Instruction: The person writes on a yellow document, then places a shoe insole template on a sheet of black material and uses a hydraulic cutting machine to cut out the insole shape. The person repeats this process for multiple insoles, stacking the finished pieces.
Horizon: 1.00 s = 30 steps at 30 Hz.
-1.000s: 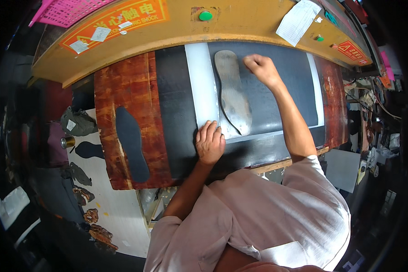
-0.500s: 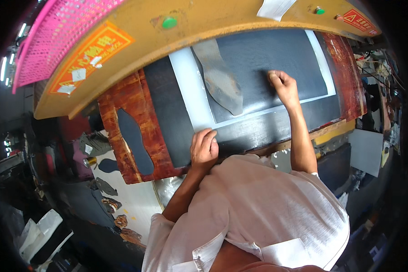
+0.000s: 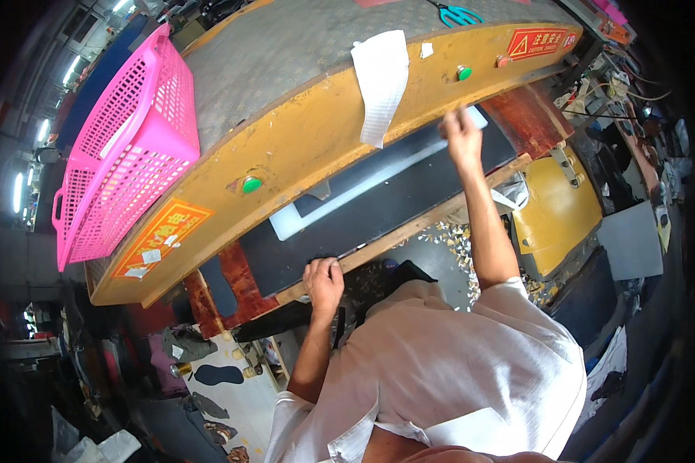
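Observation:
My left hand (image 3: 323, 282) rests at the near edge of a black sheet (image 3: 394, 202), its fingers curled. Whether anything is pinched beneath them is hidden. Farther off and to the right, my right hand (image 3: 461, 137) is raised beside the yellow press beam (image 3: 301, 127), its fingertips smeared by motion. A pale strip (image 3: 363, 194) runs along the black sheet. From under the beam pokes the tip of a grey sole-shaped piece (image 3: 316, 190); the rest is hidden. On the reddish board (image 3: 247, 285) at the left lies a dark sole-shaped piece (image 3: 218, 288).
Two green buttons (image 3: 252, 184) sit on the beam, with a white paper (image 3: 382, 85) hanging over it. A pink basket (image 3: 131, 147) and turquoise scissors (image 3: 457, 15) are on top. A yellow panel (image 3: 560, 208) stands at the right; scraps litter the floor (image 3: 455, 262).
The beam now covers more of the sheet and most of the grey sole-shaped piece. My right hand has moved to the beam's edge. The whole view has shifted; my left hand stays at the near edge.

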Tool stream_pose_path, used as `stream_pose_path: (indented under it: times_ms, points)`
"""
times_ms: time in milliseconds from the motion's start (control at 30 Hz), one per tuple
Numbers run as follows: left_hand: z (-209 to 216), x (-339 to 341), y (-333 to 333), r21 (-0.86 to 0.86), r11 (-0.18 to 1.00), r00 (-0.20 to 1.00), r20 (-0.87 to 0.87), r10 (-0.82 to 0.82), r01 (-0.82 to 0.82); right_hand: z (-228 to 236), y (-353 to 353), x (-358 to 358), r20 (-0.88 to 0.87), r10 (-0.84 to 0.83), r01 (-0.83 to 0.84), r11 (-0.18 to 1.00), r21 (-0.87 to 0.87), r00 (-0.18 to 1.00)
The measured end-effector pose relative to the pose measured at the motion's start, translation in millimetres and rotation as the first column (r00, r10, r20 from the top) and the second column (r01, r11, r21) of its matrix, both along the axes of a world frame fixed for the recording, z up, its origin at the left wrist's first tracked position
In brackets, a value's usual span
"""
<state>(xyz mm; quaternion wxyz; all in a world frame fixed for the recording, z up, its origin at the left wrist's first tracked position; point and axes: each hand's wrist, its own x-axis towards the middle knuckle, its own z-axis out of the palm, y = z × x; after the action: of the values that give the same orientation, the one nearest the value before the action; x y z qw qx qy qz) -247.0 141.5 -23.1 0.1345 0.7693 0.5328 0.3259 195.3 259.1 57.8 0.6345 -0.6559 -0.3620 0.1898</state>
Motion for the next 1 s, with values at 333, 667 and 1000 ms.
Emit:
stream_pose_path:
  times_ms: [333, 667, 1000]
  points:
    - [-8, 9, 89, 0.025, 0.988, 0.988, 0.0, 0.153, -0.153, -26, 4, -35, 0.43, 0.317, -0.238, 0.944, -0.229, 0.845]
    - [-13, 9, 88, -0.039, 0.986, 0.984, 0.073, 0.163, -0.161, -71, -38, -120, 0.608, 0.586, -0.44, 0.808, -0.391, 0.536]
    - [-10, 11, 60, -0.053, 0.984, 0.985, 0.018, 0.173, -0.172, -70, -63, -121, 0.581, 0.6, -0.428, 0.8, -0.422, 0.55]
